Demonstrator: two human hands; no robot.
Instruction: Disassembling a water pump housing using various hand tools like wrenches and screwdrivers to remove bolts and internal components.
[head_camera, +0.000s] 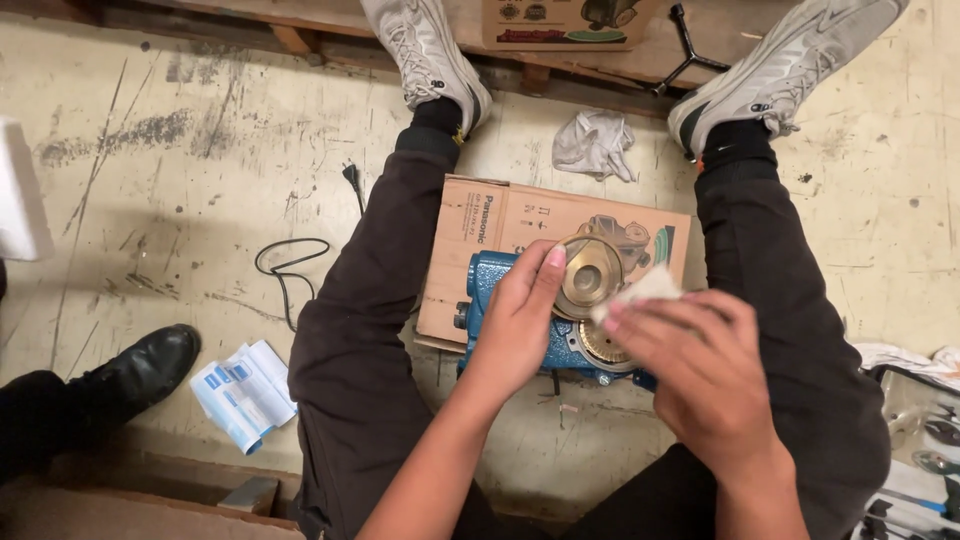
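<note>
While seated over flattened brown cardboard box (470, 250), left hand (520, 320) pinches round brass impeller disc (590, 275) by rim, above blue cast-metal pump body (500, 285); right hand (700, 370), just right of disc, pinches small pale abrasive pad (640, 290) touching disc's right edge.

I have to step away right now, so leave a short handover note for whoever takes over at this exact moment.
Left hand: holds the round brass disc by its rim, above the blue metal pump body.
Right hand: presses a small pale abrasive sheet against the disc's edge.
The pump body rests on a flattened brown cardboard box between the legs; a second brass ring sits on it.
Done: disc is off the pump.
Left: cannot tell how far rubbing has got.
</note>
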